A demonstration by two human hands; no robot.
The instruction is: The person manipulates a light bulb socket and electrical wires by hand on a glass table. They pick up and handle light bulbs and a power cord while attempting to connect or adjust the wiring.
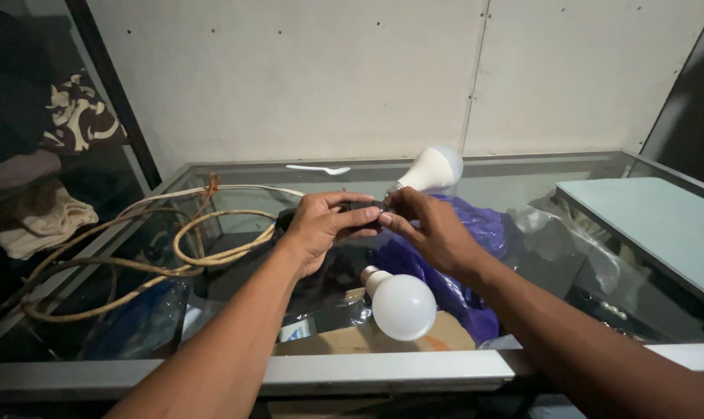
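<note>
Left hand (321,225) and right hand (425,225) both grip black socket (361,208), lying crosswise left-right

Dim, warm light falls from above; the upper wall (328,77) is brightest, left and right edges sink into shadow.

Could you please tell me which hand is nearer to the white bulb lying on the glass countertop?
Right. The right hand is just above the white bulb; the left hand is farther, up and left.
</note>
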